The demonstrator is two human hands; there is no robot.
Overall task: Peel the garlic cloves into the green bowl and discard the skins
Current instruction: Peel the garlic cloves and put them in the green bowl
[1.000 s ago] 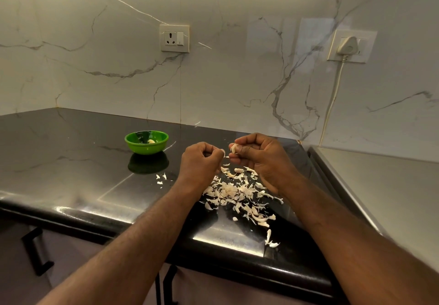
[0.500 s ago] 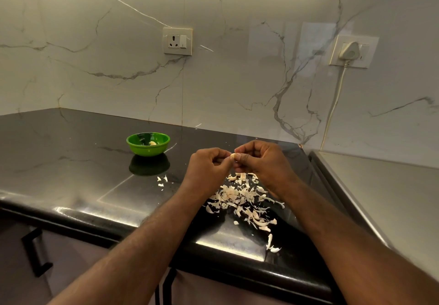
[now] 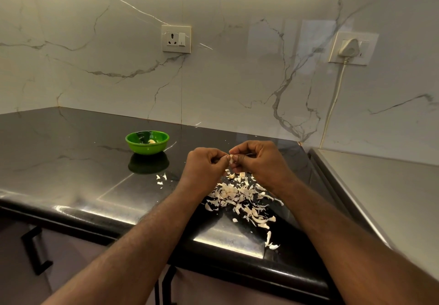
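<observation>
Garlic clove (image 3: 231,158) pinched between left hand (image 3: 204,167) and right hand (image 3: 257,162), both grips clamped on it. Green bowl (image 3: 147,146) toward table's (image 3: 71,152) back-left; left hand nearer.

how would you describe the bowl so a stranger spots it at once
On the black counter, below the unused socket, sits the bowl, left of the skin pile. It is the only green thing there, with a peeled clove inside.
</observation>
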